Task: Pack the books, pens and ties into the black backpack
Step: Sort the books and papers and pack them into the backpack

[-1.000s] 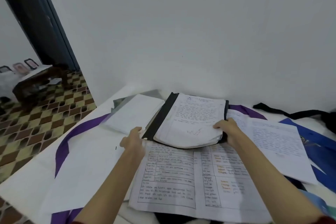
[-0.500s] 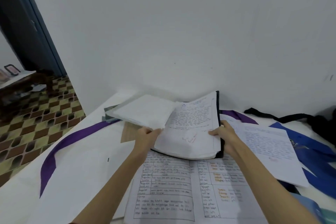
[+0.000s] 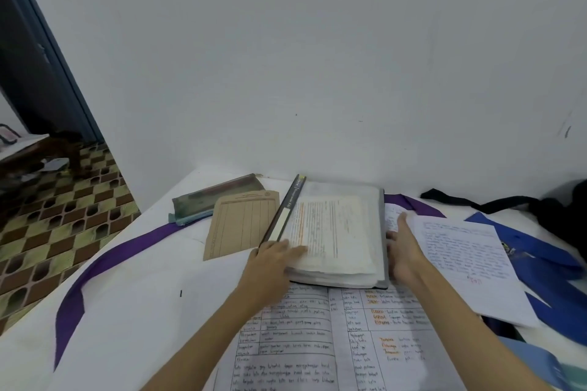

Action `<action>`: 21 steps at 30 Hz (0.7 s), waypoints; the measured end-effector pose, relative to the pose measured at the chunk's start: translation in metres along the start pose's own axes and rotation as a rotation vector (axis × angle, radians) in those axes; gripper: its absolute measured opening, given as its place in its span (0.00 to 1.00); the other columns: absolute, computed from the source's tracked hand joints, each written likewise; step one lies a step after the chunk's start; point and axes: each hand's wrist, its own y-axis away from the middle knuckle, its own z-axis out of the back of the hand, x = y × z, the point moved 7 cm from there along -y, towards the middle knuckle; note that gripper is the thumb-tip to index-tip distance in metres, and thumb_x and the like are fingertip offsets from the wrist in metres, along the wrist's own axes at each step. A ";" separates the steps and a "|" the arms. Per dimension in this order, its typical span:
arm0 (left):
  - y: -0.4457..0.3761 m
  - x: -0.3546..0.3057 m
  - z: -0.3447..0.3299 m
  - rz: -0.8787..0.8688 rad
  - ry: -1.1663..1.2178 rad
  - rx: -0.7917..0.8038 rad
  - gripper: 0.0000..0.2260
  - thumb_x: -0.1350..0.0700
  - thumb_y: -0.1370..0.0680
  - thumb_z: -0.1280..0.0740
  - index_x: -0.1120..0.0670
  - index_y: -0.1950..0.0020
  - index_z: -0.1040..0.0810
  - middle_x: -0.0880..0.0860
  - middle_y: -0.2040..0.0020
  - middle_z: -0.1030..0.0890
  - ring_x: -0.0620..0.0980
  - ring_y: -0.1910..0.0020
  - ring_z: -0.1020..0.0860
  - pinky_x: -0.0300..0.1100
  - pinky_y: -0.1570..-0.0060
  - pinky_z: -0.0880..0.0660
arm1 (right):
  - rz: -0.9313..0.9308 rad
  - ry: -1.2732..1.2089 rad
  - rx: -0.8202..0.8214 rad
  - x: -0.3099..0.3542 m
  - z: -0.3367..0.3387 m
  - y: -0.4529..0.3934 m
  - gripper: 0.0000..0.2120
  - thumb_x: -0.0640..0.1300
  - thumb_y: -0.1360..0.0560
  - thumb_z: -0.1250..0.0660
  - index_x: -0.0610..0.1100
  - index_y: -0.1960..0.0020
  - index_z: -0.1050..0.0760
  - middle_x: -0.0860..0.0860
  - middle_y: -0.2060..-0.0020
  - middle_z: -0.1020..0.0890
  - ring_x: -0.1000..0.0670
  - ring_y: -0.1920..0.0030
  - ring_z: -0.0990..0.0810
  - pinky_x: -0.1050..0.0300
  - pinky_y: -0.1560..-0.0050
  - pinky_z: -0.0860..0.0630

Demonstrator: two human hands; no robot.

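Observation:
A thick black-spined file of paper sheets (image 3: 336, 232) lies closed on the white table (image 3: 133, 305), its stack of pages facing up. My left hand (image 3: 273, 260) rests flat on its near left corner, fingers straight. Against the file's right edge lies my right hand (image 3: 401, 244), fingers extended. An open notebook with ruled tables (image 3: 317, 346) sits under my forearms. A purple tie (image 3: 104, 263) curves across the table's left side. A blue tie (image 3: 546, 267) lies at the right. The black backpack (image 3: 559, 216) is at the far right edge, with a strap trailing left.
A brown card folder (image 3: 238, 225) and a greenish pouch (image 3: 216, 200) lie left of the file. A handwritten loose sheet (image 3: 463, 257) lies to the right. The white wall stands just behind the table. A tiled floor and doorway are to the left.
The open file has been folded closed; the left half swung over onto the right. My left hand now lies flat on top and my right hand has let go of the pages.

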 end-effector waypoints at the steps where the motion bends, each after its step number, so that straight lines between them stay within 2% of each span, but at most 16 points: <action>1: -0.005 0.002 0.002 0.004 0.057 0.085 0.30 0.62 0.24 0.41 0.41 0.26 0.41 0.50 0.24 0.42 0.51 0.26 0.45 0.50 0.28 0.46 | -0.004 0.009 0.032 0.000 -0.002 0.001 0.28 0.66 0.24 0.44 0.42 0.49 0.23 0.45 0.58 0.16 0.45 0.57 0.18 0.53 0.58 0.22; 2: -0.009 0.003 0.003 0.005 0.110 0.195 0.29 0.61 0.24 0.39 0.40 0.26 0.40 0.50 0.23 0.44 0.51 0.25 0.46 0.51 0.28 0.47 | 0.007 0.027 0.056 0.002 -0.005 0.003 0.21 0.59 0.23 0.39 0.41 0.48 0.23 0.46 0.60 0.17 0.47 0.59 0.18 0.54 0.60 0.22; 3: -0.013 0.004 0.005 0.009 0.176 0.310 0.29 0.59 0.24 0.36 0.41 0.26 0.39 0.49 0.23 0.46 0.51 0.25 0.48 0.52 0.28 0.48 | 0.033 0.079 0.054 0.004 -0.005 0.001 0.16 0.52 0.23 0.35 0.40 0.44 0.23 0.45 0.56 0.16 0.46 0.56 0.18 0.52 0.56 0.21; 5: -0.018 0.009 0.011 0.059 0.400 0.432 0.28 0.54 0.25 0.32 0.42 0.27 0.36 0.50 0.22 0.49 0.52 0.24 0.49 0.53 0.28 0.48 | 0.059 0.145 0.025 0.007 -0.006 0.000 0.19 0.43 0.26 0.30 0.36 0.39 0.26 0.41 0.47 0.18 0.41 0.48 0.20 0.46 0.46 0.23; 6: -0.023 0.013 0.014 0.104 0.527 0.396 0.28 0.52 0.25 0.31 0.44 0.28 0.35 0.51 0.22 0.49 0.53 0.25 0.47 0.53 0.28 0.47 | 0.062 0.174 0.001 0.008 -0.007 0.001 0.19 0.41 0.27 0.29 0.35 0.39 0.26 0.41 0.46 0.19 0.40 0.46 0.20 0.45 0.44 0.24; 8: -0.034 0.027 0.017 0.240 0.741 0.164 0.27 0.52 0.25 0.30 0.50 0.28 0.34 0.54 0.25 0.39 0.54 0.29 0.37 0.50 0.33 0.38 | 0.058 0.237 -0.027 0.010 -0.008 -0.001 0.17 0.36 0.28 0.30 0.34 0.40 0.26 0.39 0.45 0.20 0.39 0.45 0.22 0.43 0.41 0.25; 10: -0.040 0.041 0.018 0.389 0.888 -0.063 0.23 0.55 0.25 0.30 0.56 0.32 0.30 0.54 0.34 0.26 0.51 0.40 0.27 0.44 0.42 0.29 | 0.049 0.272 -0.039 0.011 -0.009 -0.004 0.16 0.32 0.27 0.33 0.33 0.40 0.27 0.39 0.45 0.21 0.39 0.45 0.22 0.43 0.41 0.25; 11: -0.041 0.045 0.018 0.438 0.915 -0.105 0.20 0.56 0.25 0.29 0.57 0.35 0.28 0.53 0.40 0.23 0.49 0.46 0.25 0.42 0.47 0.27 | 0.066 0.284 -0.040 0.012 -0.011 -0.005 0.16 0.31 0.27 0.34 0.33 0.40 0.28 0.40 0.45 0.21 0.40 0.46 0.22 0.43 0.43 0.24; 12: -0.045 0.048 0.017 0.479 0.925 -0.101 0.18 0.57 0.26 0.29 0.58 0.38 0.26 0.52 0.44 0.21 0.49 0.48 0.24 0.42 0.49 0.26 | 0.101 0.287 -0.037 0.016 -0.012 -0.005 0.15 0.30 0.26 0.35 0.33 0.40 0.29 0.41 0.45 0.22 0.41 0.47 0.22 0.45 0.45 0.24; 16: -0.047 0.045 0.022 0.547 1.112 0.105 0.14 0.61 0.28 0.27 0.62 0.44 0.21 0.58 0.50 0.17 0.55 0.50 0.19 0.50 0.42 0.24 | 0.266 0.280 0.051 0.038 -0.021 0.016 0.15 0.28 0.24 0.37 0.40 0.41 0.30 0.44 0.48 0.21 0.45 0.54 0.22 0.55 0.60 0.24; 19: -0.042 0.029 0.036 0.527 1.338 0.186 0.08 0.62 0.24 0.32 0.63 0.47 0.21 0.57 0.61 0.16 0.52 0.62 0.17 0.51 0.48 0.22 | 0.375 0.249 0.168 0.060 -0.026 0.036 0.16 0.29 0.25 0.35 0.42 0.41 0.29 0.43 0.46 0.19 0.45 0.53 0.19 0.53 0.58 0.21; 21: -0.041 0.021 0.050 0.490 1.491 0.170 0.06 0.63 0.23 0.34 0.61 0.48 0.21 0.57 0.60 0.15 0.52 0.63 0.17 0.50 0.54 0.21 | 0.429 0.194 0.229 0.079 -0.027 0.050 0.17 0.28 0.27 0.35 0.42 0.42 0.29 0.43 0.47 0.18 0.45 0.52 0.17 0.53 0.57 0.20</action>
